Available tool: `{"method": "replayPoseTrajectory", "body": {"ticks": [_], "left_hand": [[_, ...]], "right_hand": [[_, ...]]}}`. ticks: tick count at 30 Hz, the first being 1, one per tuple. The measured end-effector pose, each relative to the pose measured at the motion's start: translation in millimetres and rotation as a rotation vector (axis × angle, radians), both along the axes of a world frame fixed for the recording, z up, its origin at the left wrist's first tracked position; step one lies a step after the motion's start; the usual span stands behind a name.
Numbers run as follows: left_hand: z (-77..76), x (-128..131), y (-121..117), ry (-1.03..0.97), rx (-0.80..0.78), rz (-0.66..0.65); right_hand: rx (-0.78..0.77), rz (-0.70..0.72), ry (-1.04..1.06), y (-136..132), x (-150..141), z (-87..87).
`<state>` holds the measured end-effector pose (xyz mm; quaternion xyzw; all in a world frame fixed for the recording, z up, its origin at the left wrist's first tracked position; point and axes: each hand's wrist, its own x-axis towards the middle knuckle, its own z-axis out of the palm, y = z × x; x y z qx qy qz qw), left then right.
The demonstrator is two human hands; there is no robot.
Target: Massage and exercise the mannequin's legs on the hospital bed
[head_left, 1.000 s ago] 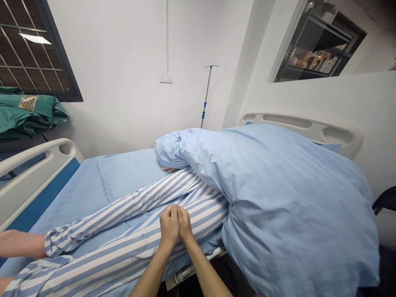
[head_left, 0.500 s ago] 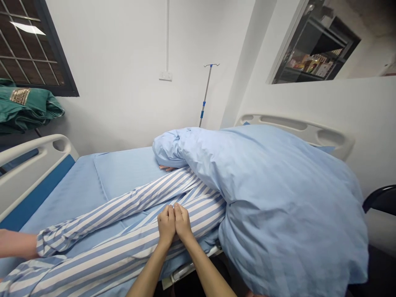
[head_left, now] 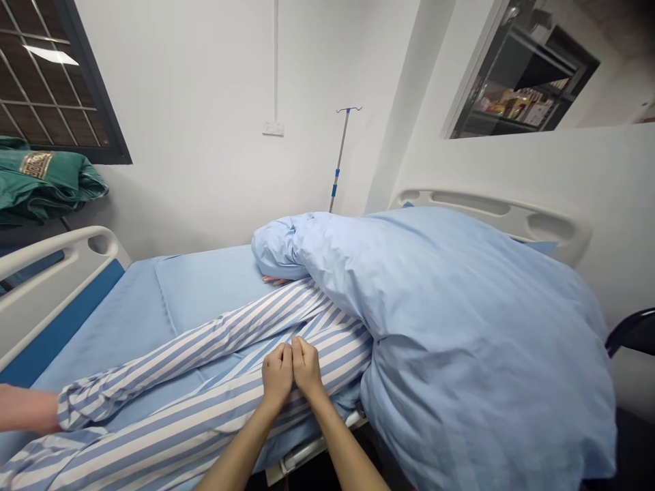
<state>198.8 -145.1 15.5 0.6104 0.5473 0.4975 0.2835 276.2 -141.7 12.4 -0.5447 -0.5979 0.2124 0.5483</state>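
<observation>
Hands (head_left: 291, 365) rest together on striped cloth, seen from the wearer's own viewpoint; the left hand (head_left: 277, 374) and right hand (head_left: 306, 367) lie side by side, backs upward, fingers touching, with the forearms rising from the bottom edge of the view. Beneath them is a blue-and-white striped pyjama limb (head_left: 220, 402), part of a person lying on a hospital bed (head_left: 61, 269); it runs diagonally across a blue sheet (head_left: 112, 327), and a second striped limb (head_left: 153, 354) lies just beyond it. Keeping both hands close and level like this seems a sound way to spread contact across the limb rather than press at one point.

At the left edge, another person's hand (head_left: 25, 409) reaches the striped cuff (head_left: 76, 402) of the farther limb. A bulky light-blue quilt (head_left: 475, 354) covers the rest of the body; a small patch of bare skin (head_left: 275, 280) shows at its far fold, but it is too little to identify. The quilt hides the head and torso; whether the striped limbs are arms or legs is hard to tell, and the fingertips are too tucked against the cloth to show any grip. An IV pole (head_left: 339, 160) stands by the wall.
</observation>
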Motion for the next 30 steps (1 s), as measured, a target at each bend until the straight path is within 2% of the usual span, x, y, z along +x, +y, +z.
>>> {"method": "replayPoseTrajectory", "body": {"ticks": [7,9,11,14,18,22,26,30], "left_hand": [[36.2,20.6,4.0,-0.196,0.012,-0.078],[40.3,25.8,4.6,-0.223,0.012,-0.094],[35.1,28.4,6.2,-0.221,-0.006,-0.059],[15.7,28.8,9.4,-0.115,-0.027,0.033],[-2.3,27.4,12.3,-0.005,-0.012,0.041],[-1.1,26.7,13.5,-0.032,-0.02,0.048],[1.1,26.9,12.5,-0.006,-0.005,0.027],[-0.3,27.3,10.3,0.029,-0.003,0.016]], "right_hand": [[0.014,0.086,0.216,2.1,8.5,2.9],[0.011,0.1,0.263,1.7,10.7,5.0],[0.005,0.087,0.279,0.9,12.2,6.5],[0.001,0.041,0.277,-0.2,12.9,6.1],[0.003,0.014,0.246,0.5,11.6,3.5],[-0.014,0.025,0.145,3.2,14.5,10.7],[0.006,0.064,-0.085,5.9,28.4,24.8],[0.016,0.028,-0.143,7.8,38.7,19.4]]}}
